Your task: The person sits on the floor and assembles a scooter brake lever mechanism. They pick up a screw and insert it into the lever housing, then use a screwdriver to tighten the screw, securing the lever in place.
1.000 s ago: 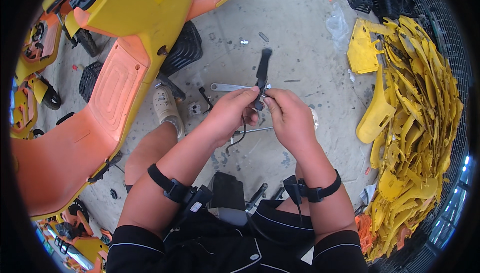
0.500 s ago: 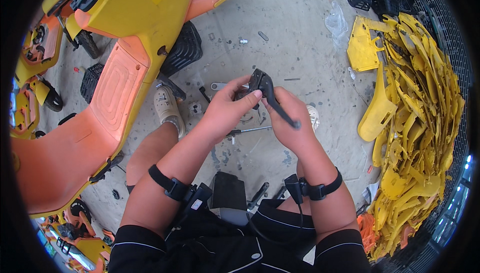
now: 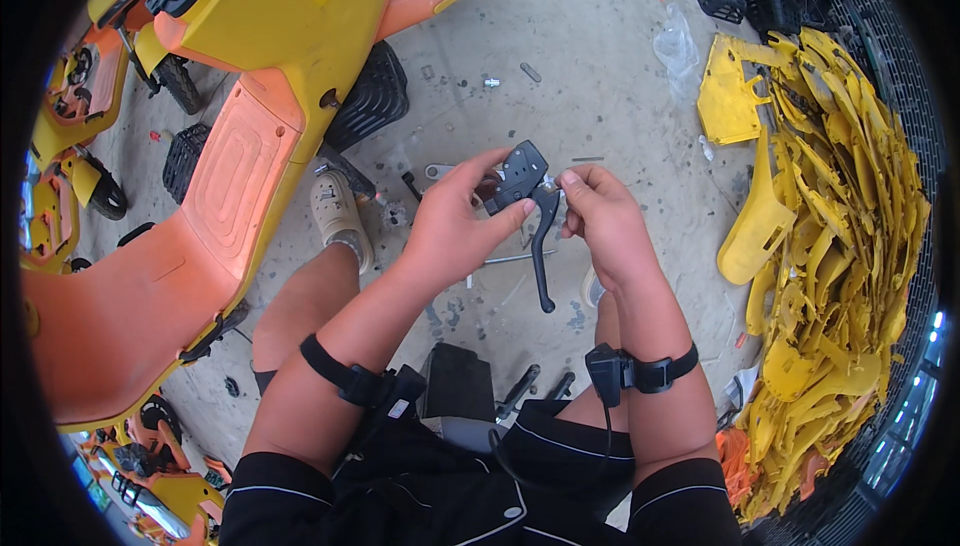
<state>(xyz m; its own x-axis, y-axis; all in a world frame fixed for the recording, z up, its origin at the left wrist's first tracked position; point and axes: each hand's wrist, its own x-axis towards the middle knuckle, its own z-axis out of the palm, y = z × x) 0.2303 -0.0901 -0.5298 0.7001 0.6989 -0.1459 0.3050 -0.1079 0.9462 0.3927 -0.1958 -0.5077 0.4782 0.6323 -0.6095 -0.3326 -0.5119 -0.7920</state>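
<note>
Between both hands: a black brake lever (image 3: 532,208), blade pointing to 6 o'clock.
Left hand (image 3: 455,231) clasps its housing; right hand (image 3: 600,221) seemingly pinches something small beside it.

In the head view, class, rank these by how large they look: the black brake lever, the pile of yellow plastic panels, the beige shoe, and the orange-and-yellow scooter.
1. orange-and-yellow scooter
2. pile of yellow plastic panels
3 and 4. black brake lever and beige shoe look alike; the lever is held nearer the camera, so I will not rank them.
</note>
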